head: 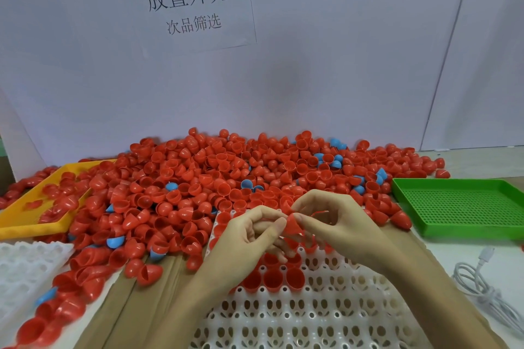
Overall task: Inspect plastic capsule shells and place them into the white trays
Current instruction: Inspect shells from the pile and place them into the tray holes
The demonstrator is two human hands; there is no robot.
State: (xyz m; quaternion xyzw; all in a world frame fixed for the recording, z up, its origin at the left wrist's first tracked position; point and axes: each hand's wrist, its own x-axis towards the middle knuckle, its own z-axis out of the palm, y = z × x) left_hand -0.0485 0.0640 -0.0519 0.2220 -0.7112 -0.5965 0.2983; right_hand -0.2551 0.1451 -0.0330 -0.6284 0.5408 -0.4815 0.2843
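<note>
Red shell [292, 226] between both hands' fingertips [280, 222].

A red shell [292, 225] hangs pinched above the white tray [326, 317] (few pockets filled).

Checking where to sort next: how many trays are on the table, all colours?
4: yellow tray at left, green tray at right, white tray under the hands, second white tray at lower left. The pile may hide others.
</note>
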